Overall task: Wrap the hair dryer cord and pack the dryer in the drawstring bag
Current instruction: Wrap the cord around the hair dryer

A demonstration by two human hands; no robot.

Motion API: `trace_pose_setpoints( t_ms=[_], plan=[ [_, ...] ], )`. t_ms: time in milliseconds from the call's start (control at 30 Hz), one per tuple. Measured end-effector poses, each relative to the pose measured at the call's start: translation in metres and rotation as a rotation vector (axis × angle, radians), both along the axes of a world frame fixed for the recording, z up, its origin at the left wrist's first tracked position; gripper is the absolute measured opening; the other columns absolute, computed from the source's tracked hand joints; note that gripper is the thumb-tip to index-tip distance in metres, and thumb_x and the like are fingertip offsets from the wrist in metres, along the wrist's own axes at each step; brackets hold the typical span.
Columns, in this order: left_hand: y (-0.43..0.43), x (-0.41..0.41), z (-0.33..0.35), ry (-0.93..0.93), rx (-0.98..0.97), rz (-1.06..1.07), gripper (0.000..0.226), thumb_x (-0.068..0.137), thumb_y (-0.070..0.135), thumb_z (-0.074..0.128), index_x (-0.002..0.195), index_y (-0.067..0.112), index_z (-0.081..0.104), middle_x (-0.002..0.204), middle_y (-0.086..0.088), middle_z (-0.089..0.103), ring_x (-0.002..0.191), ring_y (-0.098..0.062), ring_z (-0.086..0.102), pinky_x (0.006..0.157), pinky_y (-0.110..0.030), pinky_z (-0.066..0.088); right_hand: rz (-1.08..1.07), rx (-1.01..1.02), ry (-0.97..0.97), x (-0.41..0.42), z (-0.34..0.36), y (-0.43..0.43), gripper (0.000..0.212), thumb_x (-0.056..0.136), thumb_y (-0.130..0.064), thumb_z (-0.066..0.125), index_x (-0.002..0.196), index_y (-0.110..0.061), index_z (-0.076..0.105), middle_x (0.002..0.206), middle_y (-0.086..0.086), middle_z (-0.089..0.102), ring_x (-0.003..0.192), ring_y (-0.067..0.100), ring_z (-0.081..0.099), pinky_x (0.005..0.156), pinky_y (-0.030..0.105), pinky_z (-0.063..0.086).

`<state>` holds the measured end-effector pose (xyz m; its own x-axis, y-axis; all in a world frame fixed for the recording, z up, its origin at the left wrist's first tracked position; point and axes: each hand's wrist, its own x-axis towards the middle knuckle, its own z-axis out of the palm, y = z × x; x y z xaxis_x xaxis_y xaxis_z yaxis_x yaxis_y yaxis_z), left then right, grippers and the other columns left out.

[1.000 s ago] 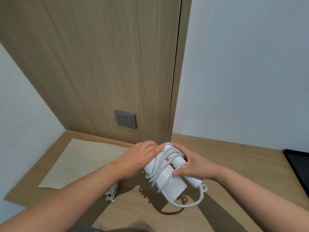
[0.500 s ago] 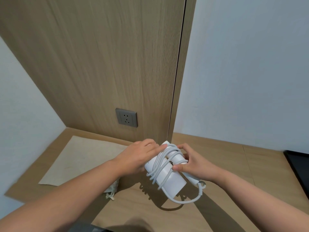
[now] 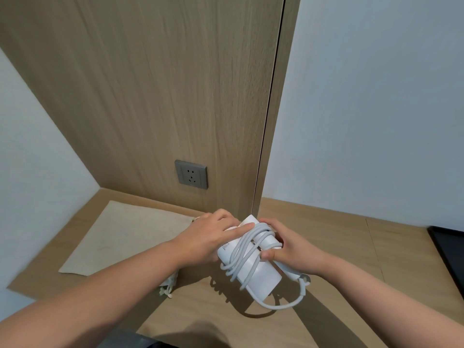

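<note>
Wooden counter [image 3: 339, 237], flat beige drawstring bag [image 3: 125, 234] at its left end.

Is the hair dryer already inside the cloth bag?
No, both hands hold the hair dryer above the desk, while the bag lies flat beside it.

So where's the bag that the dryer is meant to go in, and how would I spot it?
Start at the grey wall socket on the wooden panel, then drop to the wooden shelf below. The drawstring bag lies flat to the left, partly under the left hand. It is the only cloth there: pale beige, with knotted cord ends at its near edge.
</note>
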<state>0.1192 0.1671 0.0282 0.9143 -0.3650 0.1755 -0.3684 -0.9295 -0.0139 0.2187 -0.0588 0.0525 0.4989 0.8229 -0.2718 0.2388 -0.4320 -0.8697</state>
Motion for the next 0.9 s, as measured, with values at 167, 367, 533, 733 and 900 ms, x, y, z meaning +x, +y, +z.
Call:
trace_pose_setpoints(
  t_ms=[167,367,533,733,900],
  plan=[
    [0.001,0.004,-0.002,0.063,-0.041,0.013,0.087,0.08,0.037,0.072,0.147,0.034,0.018,0.139,0.001,0.046,0.127,-0.018,0.039,0.098,-0.039,0.044,-0.137,-0.029,0.026,0.004,-0.014,0.004,0.048,0.076,-0.025,0.075,0.117,-0.027,0.049,0.109,-0.002,0.065,0.096,0.009,0.064,0.08,0.026,0.053],
    [-0.014,0.004,0.019,0.394,-1.404,0.744,0.092,0.087,0.023,0.066,0.152,0.035,0.002,0.158,-0.002,0.022,0.14,-0.02,0.031,0.114,-0.048,0.031,-0.387,0.025,0.115,0.015,-0.01,-0.002,0.031,0.086,-0.028,0.064,0.115,-0.025,0.052,0.102,0.001,0.066,0.082,0.02,0.068,0.063,0.032,0.056],
    [-0.053,0.003,0.015,0.754,-1.818,0.847,0.073,0.079,0.053,0.065,0.141,0.029,0.032,0.137,-0.005,0.053,0.124,-0.031,0.052,0.102,-0.058,0.042,-0.421,0.054,0.143,0.005,-0.011,0.004,0.024,0.087,-0.026,0.062,0.108,-0.03,0.052,0.101,0.001,0.066,0.084,0.021,0.068,0.064,0.035,0.057],
    [-0.068,0.013,0.007,0.446,-1.884,0.961,0.057,0.082,0.043,0.069,0.131,0.029,0.043,0.114,0.0,0.066,0.1,-0.024,0.067,0.092,-0.053,0.052,-0.429,0.087,0.136,-0.005,-0.01,0.013,0.034,0.088,-0.028,0.059,0.121,-0.026,0.05,0.107,-0.004,0.064,0.093,0.016,0.065,0.075,0.039,0.056],
    [-0.077,0.013,0.013,0.228,-1.886,0.956,0.057,0.081,0.041,0.071,0.13,0.029,0.046,0.111,-0.002,0.068,0.094,-0.021,0.069,0.077,-0.04,0.06,-0.382,0.091,0.095,-0.008,-0.003,0.018,0.038,0.09,-0.03,0.058,0.125,-0.027,0.044,0.109,-0.012,0.059,0.096,0.006,0.061,0.07,0.021,0.049]
  ],
)
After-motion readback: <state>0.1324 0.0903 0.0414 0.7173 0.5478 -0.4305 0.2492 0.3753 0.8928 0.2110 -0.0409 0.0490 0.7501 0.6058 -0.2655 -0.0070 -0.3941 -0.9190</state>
